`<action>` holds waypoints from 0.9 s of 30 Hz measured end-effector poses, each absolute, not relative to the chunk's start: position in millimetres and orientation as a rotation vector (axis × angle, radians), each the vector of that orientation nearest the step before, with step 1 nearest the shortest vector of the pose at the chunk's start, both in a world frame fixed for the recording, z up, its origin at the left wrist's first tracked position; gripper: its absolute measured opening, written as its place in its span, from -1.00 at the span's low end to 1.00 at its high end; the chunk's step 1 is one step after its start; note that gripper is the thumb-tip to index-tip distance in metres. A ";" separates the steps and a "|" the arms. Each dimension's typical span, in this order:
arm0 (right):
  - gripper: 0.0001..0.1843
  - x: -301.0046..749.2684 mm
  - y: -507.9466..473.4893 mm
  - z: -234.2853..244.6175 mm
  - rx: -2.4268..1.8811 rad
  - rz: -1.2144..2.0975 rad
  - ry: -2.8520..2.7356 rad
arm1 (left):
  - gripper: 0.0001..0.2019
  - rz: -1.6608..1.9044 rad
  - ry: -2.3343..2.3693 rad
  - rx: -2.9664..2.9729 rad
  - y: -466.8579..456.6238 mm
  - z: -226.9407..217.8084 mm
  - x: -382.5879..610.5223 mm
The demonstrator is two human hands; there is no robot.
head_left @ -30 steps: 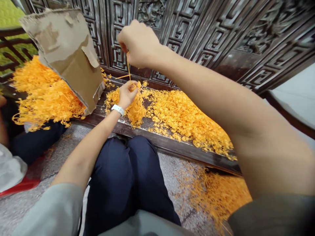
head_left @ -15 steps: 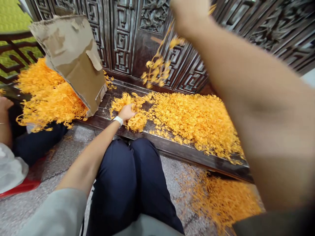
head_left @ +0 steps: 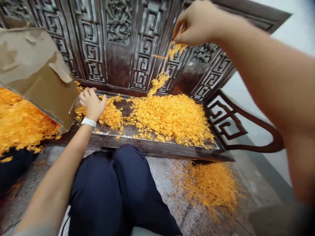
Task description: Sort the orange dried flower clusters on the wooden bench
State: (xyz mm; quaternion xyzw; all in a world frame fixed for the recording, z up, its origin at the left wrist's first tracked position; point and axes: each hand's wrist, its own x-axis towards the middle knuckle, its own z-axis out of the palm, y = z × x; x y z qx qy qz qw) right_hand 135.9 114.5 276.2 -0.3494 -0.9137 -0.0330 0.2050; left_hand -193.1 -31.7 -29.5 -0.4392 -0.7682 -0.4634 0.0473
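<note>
My right hand is raised high in front of the carved backrest, its fingers closed round the top of a strand of small orange plastic pieces. The strand hangs down, and its lower end reaches the far edge of the large heap of loose orange pieces on the dark wooden bench. My left hand has its fingers spread over the left end of a smaller pile of the same pieces, beside the cardboard box. I see nothing held in it.
An opened cardboard box leans at the left, with a big mass of orange pieces spilling from it. The carved wooden bench has an armrest on the right. Thin orange scraps lie heaped on the floor below.
The view has turned right. My left hand has moved left, from the middle of the small pile towards the box, and its fingers have spread. My right hand still holds the strand up.
</note>
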 end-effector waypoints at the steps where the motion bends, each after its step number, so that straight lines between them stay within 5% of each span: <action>1: -0.80 139.6 99.2 265.7 -0.994 -0.194 -2.561 | -0.59 -1.406 -2.172 -1.484 -33.7 -13.5 -176.6; 3: -0.82 146.2 67.3 242.3 -1.017 -0.170 -2.558 | -0.71 -1.562 -1.883 -1.945 -37.5 17.1 -134.2; 6: -0.84 159.7 26.3 206.2 -0.967 -0.098 -2.618 | -0.57 -1.864 -1.686 -2.497 -44.1 51.2 -65.6; 11: -0.88 205.4 -6.8 159.0 -0.929 0.037 -2.633 | -0.54 -1.842 -1.916 -3.068 -64.3 66.7 -15.0; 15: -0.72 253.2 -30.0 126.3 -0.787 0.449 -2.751 | -0.40 -1.422 -2.054 -3.115 -82.5 63.9 -20.4; 21: -0.60 302.6 -77.3 47.1 -0.702 1.588 -2.419 | -0.38 -0.547 -1.332 -3.020 -115.4 52.3 -24.3; 27: -0.52 332.2 -125.2 -14.2 -0.649 2.193 -1.946 | -0.49 -0.369 -0.846 -3.018 -126.5 45.6 -13.8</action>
